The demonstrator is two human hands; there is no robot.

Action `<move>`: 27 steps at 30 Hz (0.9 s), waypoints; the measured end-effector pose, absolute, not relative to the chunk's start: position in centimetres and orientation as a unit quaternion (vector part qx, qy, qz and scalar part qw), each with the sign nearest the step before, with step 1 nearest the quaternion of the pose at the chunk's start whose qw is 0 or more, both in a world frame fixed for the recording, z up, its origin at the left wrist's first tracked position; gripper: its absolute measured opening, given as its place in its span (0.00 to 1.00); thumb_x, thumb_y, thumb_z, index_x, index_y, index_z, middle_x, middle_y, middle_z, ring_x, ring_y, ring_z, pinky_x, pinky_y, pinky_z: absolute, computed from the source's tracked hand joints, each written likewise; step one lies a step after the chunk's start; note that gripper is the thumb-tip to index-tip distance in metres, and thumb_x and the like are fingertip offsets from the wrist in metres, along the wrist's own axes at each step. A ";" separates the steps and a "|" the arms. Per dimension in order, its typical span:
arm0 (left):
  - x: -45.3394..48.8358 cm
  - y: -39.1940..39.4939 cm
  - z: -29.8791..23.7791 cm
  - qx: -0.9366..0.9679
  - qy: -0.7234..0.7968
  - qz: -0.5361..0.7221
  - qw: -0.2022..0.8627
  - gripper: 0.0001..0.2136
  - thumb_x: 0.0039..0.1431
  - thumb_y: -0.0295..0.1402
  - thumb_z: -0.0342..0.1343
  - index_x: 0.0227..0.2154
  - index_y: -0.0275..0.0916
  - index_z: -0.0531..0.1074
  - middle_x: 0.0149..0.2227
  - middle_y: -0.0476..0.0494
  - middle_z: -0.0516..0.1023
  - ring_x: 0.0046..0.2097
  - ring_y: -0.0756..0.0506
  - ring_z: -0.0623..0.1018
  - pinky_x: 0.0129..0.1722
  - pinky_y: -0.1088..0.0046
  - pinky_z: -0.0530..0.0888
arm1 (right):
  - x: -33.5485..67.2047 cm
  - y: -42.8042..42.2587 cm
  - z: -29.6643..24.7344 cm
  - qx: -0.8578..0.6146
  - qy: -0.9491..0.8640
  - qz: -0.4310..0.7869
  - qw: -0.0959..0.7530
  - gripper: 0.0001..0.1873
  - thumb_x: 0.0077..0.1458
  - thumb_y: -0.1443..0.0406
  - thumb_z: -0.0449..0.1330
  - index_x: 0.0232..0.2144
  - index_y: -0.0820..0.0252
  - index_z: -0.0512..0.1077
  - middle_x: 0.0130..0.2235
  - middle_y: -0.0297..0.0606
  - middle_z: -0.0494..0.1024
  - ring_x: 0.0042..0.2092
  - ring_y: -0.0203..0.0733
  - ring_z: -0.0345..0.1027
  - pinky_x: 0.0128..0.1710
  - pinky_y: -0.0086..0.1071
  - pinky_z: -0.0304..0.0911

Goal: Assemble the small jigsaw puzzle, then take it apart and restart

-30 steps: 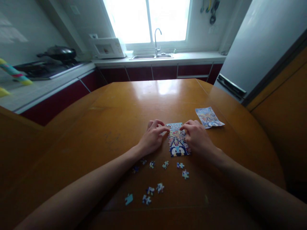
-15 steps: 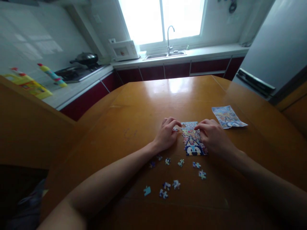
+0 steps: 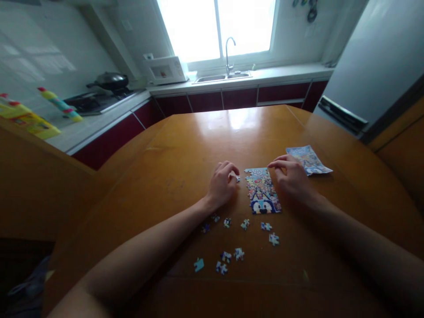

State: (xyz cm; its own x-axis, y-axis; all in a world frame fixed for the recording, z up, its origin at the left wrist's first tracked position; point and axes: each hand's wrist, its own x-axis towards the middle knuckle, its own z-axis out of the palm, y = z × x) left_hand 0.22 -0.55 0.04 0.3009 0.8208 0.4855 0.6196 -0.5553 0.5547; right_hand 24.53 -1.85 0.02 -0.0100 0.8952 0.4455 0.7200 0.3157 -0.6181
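Observation:
A small, partly built jigsaw puzzle point(image 3: 261, 192) with a blue cartoon face lies on the wooden table point(image 3: 185, 150). My left hand point(image 3: 222, 183) rests curled just left of it, fingertips pinched on a loose puzzle piece point(image 3: 237, 178). My right hand point(image 3: 291, 179) lies along the puzzle's right edge, its fingers together and touching the top right corner. Several loose pieces point(image 3: 232, 240) are scattered on the table nearer to me.
A printed picture sheet point(image 3: 308, 160) lies right of my right hand. Behind the table runs a counter with a sink point(image 3: 221, 76), a microwave point(image 3: 164, 70) and a stove with a wok point(image 3: 107, 81). Bottles point(image 3: 59, 104) stand at left, a fridge point(image 3: 367, 66) at right.
My left hand has drawn back leftward from the puzzle's top edge with a piece. My right hand has slid to the top right corner. The camera view has shifted.

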 end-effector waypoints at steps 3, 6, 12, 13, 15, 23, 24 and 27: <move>0.2 -0.5 0.1 0.798 0.457 0.371 0.132 0.10 0.54 0.17 0.50 0.28 0.39 0.69 0.35 0.46 0.73 0.43 0.44 0.70 0.46 0.65 0.69 | 24.8 -1.0 -0.9 -0.595 -0.673 0.120 0.424 0.14 0.56 0.69 0.52 0.34 0.59 0.79 0.40 0.45 0.75 0.45 0.49 0.68 0.50 0.44 0.63; 0.3 -0.7 0.2 0.810 0.453 0.348 0.132 0.10 0.55 0.18 0.51 0.31 0.39 0.72 0.38 0.46 0.73 0.46 0.43 0.70 0.49 0.64 0.70 | 24.4 -0.9 -1.4 -0.602 -0.667 0.135 0.418 0.14 0.56 0.68 0.52 0.35 0.60 0.79 0.40 0.44 0.75 0.44 0.49 0.68 0.49 0.44 0.63; 0.4 -1.1 0.2 0.832 0.445 0.306 0.129 0.07 0.60 0.25 0.56 0.37 0.42 0.76 0.43 0.44 0.71 0.50 0.42 0.68 0.54 0.59 0.69 | 23.3 -1.3 -1.4 -0.583 -0.691 0.107 0.414 0.13 0.54 0.69 0.56 0.34 0.55 0.80 0.46 0.44 0.73 0.52 0.52 0.61 0.55 0.48 0.58; 0.4 -1.1 0.2 0.834 0.444 0.302 0.126 0.06 0.61 0.27 0.56 0.37 0.42 0.76 0.44 0.44 0.71 0.50 0.42 0.68 0.54 0.58 0.69 | 23.1 -1.4 -1.4 -0.576 -0.697 0.112 0.412 0.13 0.54 0.69 0.56 0.34 0.53 0.81 0.48 0.43 0.72 0.53 0.52 0.60 0.56 0.49 0.57; 0.4 -1.1 0.1 0.838 0.442 0.296 0.122 0.06 0.63 0.28 0.56 0.38 0.43 0.77 0.44 0.44 0.71 0.51 0.41 0.68 0.55 0.58 0.69 | 22.9 -1.5 -1.3 -0.560 -0.714 0.124 0.401 0.15 0.53 0.71 0.56 0.34 0.51 0.81 0.51 0.41 0.71 0.55 0.52 0.59 0.57 0.50 0.55; 0.4 -1.1 0.2 0.849 0.427 0.288 0.118 0.07 0.64 0.32 0.56 0.40 0.44 0.78 0.44 0.44 0.71 0.51 0.42 0.68 0.54 0.60 0.69 | 22.4 -2.0 -1.0 -0.517 -0.776 0.123 0.340 0.19 0.57 0.72 0.54 0.37 0.45 0.82 0.58 0.38 0.69 0.60 0.52 0.54 0.58 0.54 0.51; 0.4 -1.1 0.2 0.851 0.424 0.287 0.117 0.07 0.64 0.31 0.56 0.41 0.44 0.78 0.44 0.44 0.71 0.51 0.42 0.67 0.54 0.59 0.69 | 22.4 -2.1 -0.9 -0.516 -0.781 0.122 0.331 0.20 0.56 0.73 0.54 0.37 0.45 0.82 0.59 0.38 0.68 0.61 0.52 0.53 0.58 0.54 0.50; 0.4 -1.1 0.2 0.857 0.417 0.280 0.116 0.07 0.63 0.30 0.56 0.40 0.45 0.79 0.45 0.44 0.71 0.51 0.42 0.67 0.55 0.59 0.68 | 22.3 -2.3 -0.8 -0.519 -0.791 0.119 0.302 0.24 0.51 0.77 0.54 0.37 0.44 0.82 0.59 0.38 0.68 0.61 0.52 0.53 0.58 0.54 0.50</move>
